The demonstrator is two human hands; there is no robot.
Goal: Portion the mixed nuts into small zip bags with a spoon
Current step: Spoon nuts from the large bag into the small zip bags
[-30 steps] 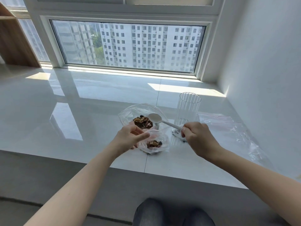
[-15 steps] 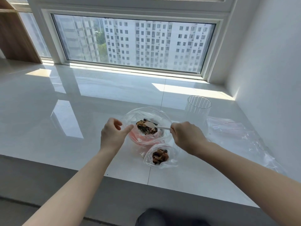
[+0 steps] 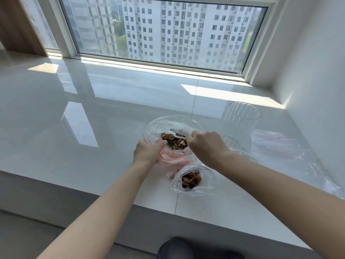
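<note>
- mixed nuts (image 3: pixel 174 142) lie inside the large open bag (image 3: pixel 158 126) on the sill; the white spoon (image 3: pixel 178 135) dips among them
- right hand (image 3: pixel 206 146) grips the spoon's handle; left hand (image 3: pixel 147 152) pinches the bag's near edge
- small zip bag (image 3: pixel 192 181), partly filled, lies just nearer

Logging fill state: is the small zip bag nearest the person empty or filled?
Partly filled. The small zip bag lies on the counter with nuts inside, mouth open.
</note>
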